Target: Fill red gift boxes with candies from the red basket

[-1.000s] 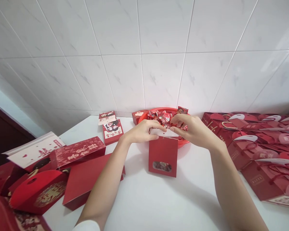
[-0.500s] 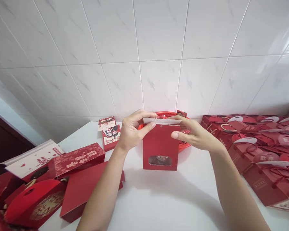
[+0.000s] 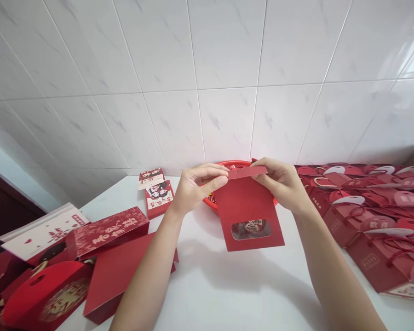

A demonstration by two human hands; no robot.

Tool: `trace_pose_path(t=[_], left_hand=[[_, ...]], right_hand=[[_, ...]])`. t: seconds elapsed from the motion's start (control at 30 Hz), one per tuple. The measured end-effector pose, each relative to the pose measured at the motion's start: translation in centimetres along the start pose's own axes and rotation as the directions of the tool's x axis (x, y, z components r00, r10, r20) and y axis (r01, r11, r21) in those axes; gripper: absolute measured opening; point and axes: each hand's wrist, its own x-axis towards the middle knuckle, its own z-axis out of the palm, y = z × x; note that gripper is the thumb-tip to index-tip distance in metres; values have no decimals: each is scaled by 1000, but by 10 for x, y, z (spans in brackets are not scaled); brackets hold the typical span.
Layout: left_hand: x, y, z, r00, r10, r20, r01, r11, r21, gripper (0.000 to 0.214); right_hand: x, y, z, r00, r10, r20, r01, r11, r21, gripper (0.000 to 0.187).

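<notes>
A red paper gift box point(image 3: 246, 202) with a small clear window near its bottom hangs tilted above the white table point(image 3: 207, 294). Through the window something with pale lettering shows. My left hand point(image 3: 202, 186) pinches the left end of the box's folded top flap between thumb and fingers. At the other end of the flap, my right hand point(image 3: 279, 181) grips it the same way. Behind the box stands a red plastic basket point(image 3: 212, 207), mostly hidden, with wrapped items in it.
Several red gift boxes with cord handles point(image 3: 372, 248) fill the right side. Red and white boxes point(image 3: 113, 234) lie in a loose pile at left. Two small printed boxes point(image 3: 158, 197) rest near the tiled wall point(image 3: 227, 110) at the back.
The top flap has folded over toward me, its red side now showing instead of the white one. The box has swung to the right and tilted; my right hand now pinches the flap.
</notes>
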Motion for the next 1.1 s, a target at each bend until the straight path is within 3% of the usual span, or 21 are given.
trace_pose_path(t=[0.17, 0.37, 0.43, 0.53, 0.63, 0.77, 0.87, 0.97, 1.03, 1.1], left_hand=[[-1, -3, 4, 1000, -16, 16, 17, 1000, -13, 12], [-4, 1, 10, 996, -45, -71, 41, 998, -56, 24], [-4, 2, 12, 995, -19, -102, 15, 999, -36, 26], [-5, 2, 13, 992, 23, -122, -25, 1000, -17, 28], [-3, -4, 16, 992, 16, -128, -27, 995, -91, 33], [1, -34, 30, 989, -72, -127, 30, 952, -304, 47], [2, -66, 44, 980, -197, -15, 187, 949, -252, 50], [2, -85, 53, 898, -381, 221, 395, 919, -22, 59], [2, -87, 54, 856, -426, 293, 440, 898, 18, 63], [3, -83, 53, 857, -414, 308, 427, 904, 27, 62]], right_hand=[[0, -1, -2, 1000, -28, -6, 27, 999, -22, 24], [-4, -6, -16, 972, 1, 235, 12, 998, -55, 29], [-4, -5, -17, 971, 33, 239, -28, 999, -22, 31], [-3, 0, -16, 983, 59, 171, -60, 998, 0, 35], [-2, 0, -16, 997, -3, 83, 10, 996, -84, 36], [-2, -5, -21, 979, -139, -150, 115, 981, -157, 35], [-5, -10, -30, 910, -193, -368, 110, 966, -234, 32], [-17, -19, -43, 830, -251, -498, 43, 919, -391, 27], [-31, -32, -57, 783, -311, -539, -7, 862, -507, 23], [-49, -48, -76, 724, -388, -571, -62, 787, -614, 20]])
